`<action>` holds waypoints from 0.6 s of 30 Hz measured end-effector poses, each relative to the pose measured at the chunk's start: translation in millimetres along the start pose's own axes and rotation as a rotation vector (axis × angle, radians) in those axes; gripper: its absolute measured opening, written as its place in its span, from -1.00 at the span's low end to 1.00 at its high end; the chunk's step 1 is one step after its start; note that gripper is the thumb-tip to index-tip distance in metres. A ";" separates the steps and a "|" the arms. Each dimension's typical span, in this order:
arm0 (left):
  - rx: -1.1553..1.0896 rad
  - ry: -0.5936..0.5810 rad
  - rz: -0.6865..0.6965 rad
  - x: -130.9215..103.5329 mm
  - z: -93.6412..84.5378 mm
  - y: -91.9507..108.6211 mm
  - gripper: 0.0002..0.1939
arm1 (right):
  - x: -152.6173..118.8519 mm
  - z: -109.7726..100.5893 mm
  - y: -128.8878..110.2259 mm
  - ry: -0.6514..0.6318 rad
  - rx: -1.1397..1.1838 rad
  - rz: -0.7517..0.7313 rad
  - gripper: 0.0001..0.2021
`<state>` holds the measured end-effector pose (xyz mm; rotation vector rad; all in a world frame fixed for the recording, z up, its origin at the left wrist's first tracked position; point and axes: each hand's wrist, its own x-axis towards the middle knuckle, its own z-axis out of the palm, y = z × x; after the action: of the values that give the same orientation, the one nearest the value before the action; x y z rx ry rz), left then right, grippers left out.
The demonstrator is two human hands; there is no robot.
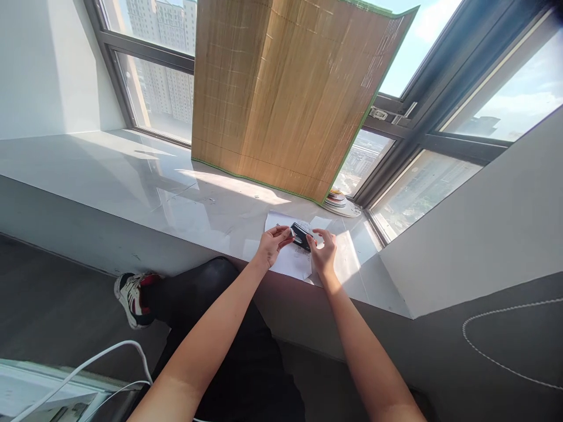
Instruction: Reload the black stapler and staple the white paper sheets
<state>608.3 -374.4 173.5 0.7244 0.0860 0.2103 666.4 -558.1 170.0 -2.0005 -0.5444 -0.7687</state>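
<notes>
A small black device with a silvery strip, which looks like a stapler [301, 236], lies between my hands above a white sheet of paper [288, 264]. My left hand [273, 241] is closed in a pinch at its left end, on a small pale piece too tiny to name. The thumb of my right hand [324, 249] presses against the device's right end, with the fingers curved around that side. Printed or drawn marks show on the paper behind the device. Part of the paper is hidden under my hands.
The paper rests on a glossy white window sill [211, 225] with small scraps on it. A bamboo mat [281, 94] hangs before the window. Stacked round discs [341, 204] stand at the right corner. A white cable [88, 366] loops at lower left, near my shoe [134, 299].
</notes>
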 end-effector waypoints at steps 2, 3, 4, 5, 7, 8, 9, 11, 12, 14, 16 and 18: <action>0.039 -0.015 0.002 -0.4 -0.1 -2.0 -0.66 | -2.7 -2.8 -6.8 -0.008 0.009 -0.133 -0.69; 0.065 -0.021 0.008 -0.8 -0.1 -2.8 -0.64 | -4.2 -3.6 -9.7 -0.036 0.011 -0.196 -0.68; 0.099 -0.025 0.017 -1.2 0.0 -3.5 -0.63 | -5.7 -3.8 -12.2 -0.074 0.009 -0.250 -0.66; 0.138 -0.030 0.030 -1.8 0.3 -3.9 -0.62 | -7.0 -3.7 -13.9 -0.119 0.001 -0.293 -0.63; 0.217 -0.048 0.061 -3.2 1.5 -4.5 -0.60 | -9.1 -2.2 -15.2 -0.201 -0.028 -0.347 -0.57; 0.250 -0.064 0.073 -4.1 2.3 -4.6 -0.59 | -9.9 -1.3 -15.0 -0.232 -0.046 -0.359 -0.56; 0.274 -0.080 0.083 -4.9 3.3 -4.8 -0.58 | -10.5 -0.4 -14.5 -0.251 -0.063 -0.363 -0.58; 0.299 -0.104 0.094 -6.2 5.0 -5.5 -0.57 | -11.4 1.0 -12.9 -0.267 -0.085 -0.354 -0.63; 0.305 -0.109 0.095 -6.6 5.6 -6.0 -0.57 | -11.6 1.3 -12.0 -0.263 -0.089 -0.347 -0.66; 0.309 -0.114 0.092 -6.9 6.3 -7.3 -0.58 | -11.6 1.6 -10.8 -0.245 -0.088 -0.337 -0.71; 0.308 -0.112 0.088 -6.7 6.1 -8.6 -0.58 | -11.2 1.6 -10.1 -0.232 -0.074 -0.347 -0.73; 0.312 -0.108 0.093 -6.2 5.5 -9.3 -0.58 | -10.9 1.9 -9.9 -0.218 -0.059 -0.372 -0.73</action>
<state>604.6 -386.1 171.5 1.0499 -0.0191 0.2491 653.1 -552.3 167.5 -2.0774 -1.0540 -0.7975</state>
